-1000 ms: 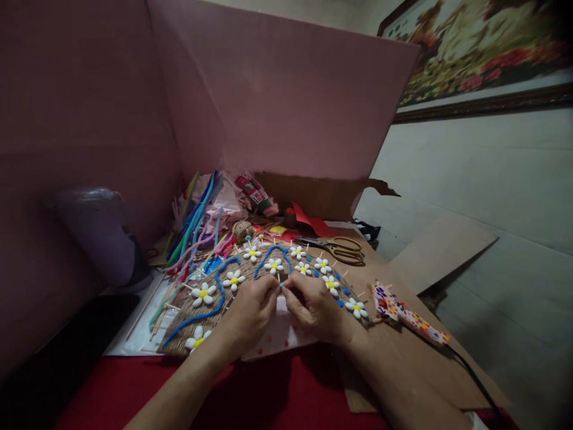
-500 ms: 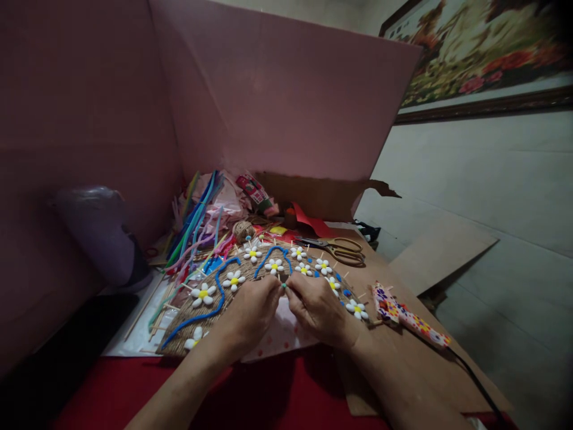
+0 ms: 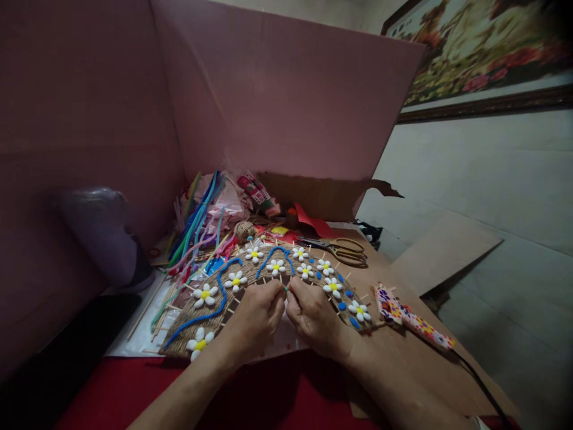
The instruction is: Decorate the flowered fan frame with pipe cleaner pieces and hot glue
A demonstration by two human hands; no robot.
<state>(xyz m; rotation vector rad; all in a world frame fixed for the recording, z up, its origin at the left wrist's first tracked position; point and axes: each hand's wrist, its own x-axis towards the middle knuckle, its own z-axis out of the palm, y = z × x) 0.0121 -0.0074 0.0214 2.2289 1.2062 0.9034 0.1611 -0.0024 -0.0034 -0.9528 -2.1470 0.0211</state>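
Two hands: the left hand (image 3: 262, 306) and the right hand (image 3: 316, 307) are close together, thumbs and fingers pinching one tiny thing. A second ago the right hand looked looser; now its fingers are curled in more.
Green bit (image 3: 286, 289): it sits between the fingertips of both hands, by the inside curve of the arch. It is too small to tell what it is.
Rope arch (image 3: 250, 269): it lies just past the hands, with white flowers (image 3: 332, 288), a wavy blue strip (image 3: 222, 298) and blue dots (image 3: 342, 306) on it. These look the same as before.
Short sticks (image 3: 282, 278): more of them show along the inside edge now, since the hands are a little lower.
What it means: I think the work is still at the fingertips, with the green bit not on the arch.
Scissors (image 3: 330, 243): behind the arch, not touched.
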